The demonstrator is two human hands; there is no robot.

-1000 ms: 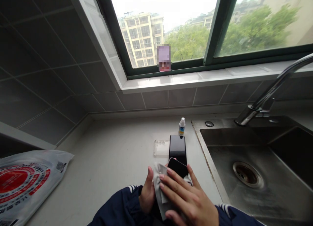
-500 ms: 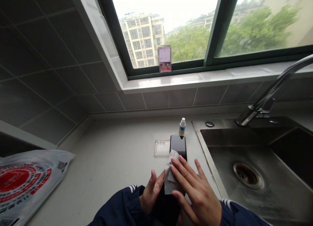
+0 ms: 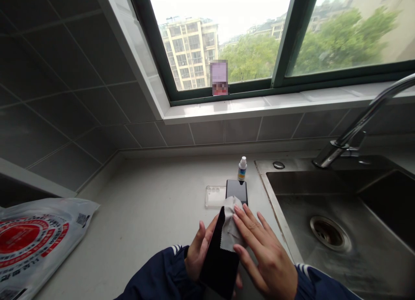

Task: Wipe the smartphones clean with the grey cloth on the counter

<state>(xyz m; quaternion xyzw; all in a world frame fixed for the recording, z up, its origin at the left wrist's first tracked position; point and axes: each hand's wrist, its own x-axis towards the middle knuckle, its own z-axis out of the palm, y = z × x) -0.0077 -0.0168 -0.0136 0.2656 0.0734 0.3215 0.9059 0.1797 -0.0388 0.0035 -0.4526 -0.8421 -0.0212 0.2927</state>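
My left hand (image 3: 198, 253) is closed around the edge of a black smartphone (image 3: 218, 265), held tilted above the counter; some of its fingertips show beyond the lower right edge. A grey cleaning cloth (image 3: 229, 236) with a zigzag edge lies over the phone's upper part. My right hand (image 3: 264, 248) holds the cloth against the phone, fingers extended and thumb at its lower edge. Just beyond them, a second dark phone (image 3: 236, 189) rests on the counter. Beside it lies a clear phone case (image 3: 215, 197), partly covered. A small white spray bottle (image 3: 242, 169) stands behind.
To the right is a steel sink (image 3: 324, 213) with a chrome faucet (image 3: 350, 127). A printed plastic bag (image 3: 35, 244) sits at the left on the white counter (image 3: 142, 200). Tiled wall (image 3: 207, 132) and a window (image 3: 253, 45) form the back.
My right hand and the cloth have shifted slightly to the right across the phone. More of the phone's black surface now shows on the left.
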